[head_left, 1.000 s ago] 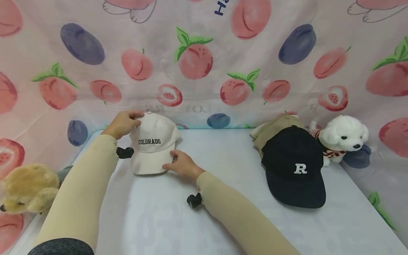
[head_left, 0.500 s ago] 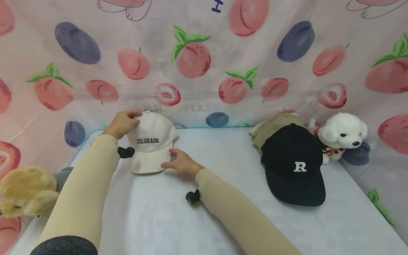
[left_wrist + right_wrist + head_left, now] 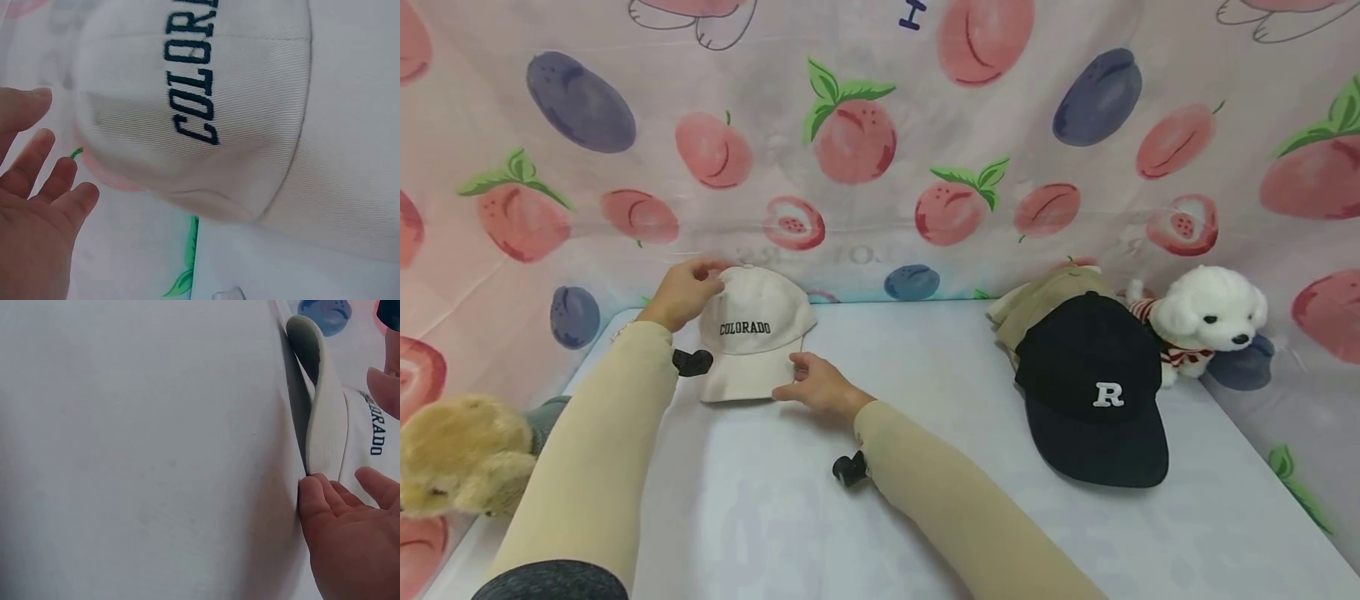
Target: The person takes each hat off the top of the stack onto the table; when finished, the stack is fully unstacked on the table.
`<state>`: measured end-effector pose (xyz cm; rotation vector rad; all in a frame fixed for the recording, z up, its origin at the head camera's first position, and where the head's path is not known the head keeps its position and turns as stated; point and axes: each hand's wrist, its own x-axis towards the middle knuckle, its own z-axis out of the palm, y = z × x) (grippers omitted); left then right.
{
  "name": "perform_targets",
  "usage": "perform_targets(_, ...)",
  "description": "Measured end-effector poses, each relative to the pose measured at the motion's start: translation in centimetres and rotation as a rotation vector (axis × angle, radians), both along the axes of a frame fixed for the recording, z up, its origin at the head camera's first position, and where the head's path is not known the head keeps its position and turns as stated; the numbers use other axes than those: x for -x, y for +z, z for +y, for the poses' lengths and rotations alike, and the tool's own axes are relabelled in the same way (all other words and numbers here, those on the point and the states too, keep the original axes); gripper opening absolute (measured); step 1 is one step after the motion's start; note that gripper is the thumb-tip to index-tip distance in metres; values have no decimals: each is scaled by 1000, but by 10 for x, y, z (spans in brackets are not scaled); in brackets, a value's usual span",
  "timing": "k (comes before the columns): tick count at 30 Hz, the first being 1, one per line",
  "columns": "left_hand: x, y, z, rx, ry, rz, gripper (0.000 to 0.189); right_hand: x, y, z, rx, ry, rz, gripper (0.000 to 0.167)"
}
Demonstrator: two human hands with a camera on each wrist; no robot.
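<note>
Left hand spread beside white cap; right hand loose-fingered at its brim. Probably placing step; next calls for clean withdrawal.

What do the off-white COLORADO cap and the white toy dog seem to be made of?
Off-white COLORADO cap: probably cotton twill with a matt finish; the left wrist view shows fine ribbed lines in the cloth.
White toy dog: likely plush, short and fluffy, judging by its soft, fuzzy outline; the fibre cannot be told.
</note>
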<state>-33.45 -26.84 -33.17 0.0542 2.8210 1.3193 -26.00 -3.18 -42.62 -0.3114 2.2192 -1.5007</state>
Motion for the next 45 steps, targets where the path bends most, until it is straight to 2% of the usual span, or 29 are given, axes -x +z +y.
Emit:
perform_targets(6,-3,4,1,-6,-28,36,49,-3,4,7,-30,9,58,75)
perform_targets(12,-11,17,15,-42,-74,83,55,-9,14,27,-24,39,78,74)
perform_targets(19,-30,33,51,-115,-183,116,59,-20,30,65,-51,76,132,76)
perform_targets(27,-62,42,104,-175,-356,74,63,-43,50,128,-32,61,221,74)
perform_targets(32,-73,44,128,-188,-442,76,63,-58,58,164,-34,37,287,74)
perform_targets(35,-79,44,141,-172,-470,62,62,-64,60,182,-56,27,309,75)
perform_targets(41,-84,34,169,-176,-534,66,59,-78,61,212,-81,10,341,73)
perform_targets(45,-86,27,186,-192,-570,74,58,-87,62,232,-86,-14,393,71)
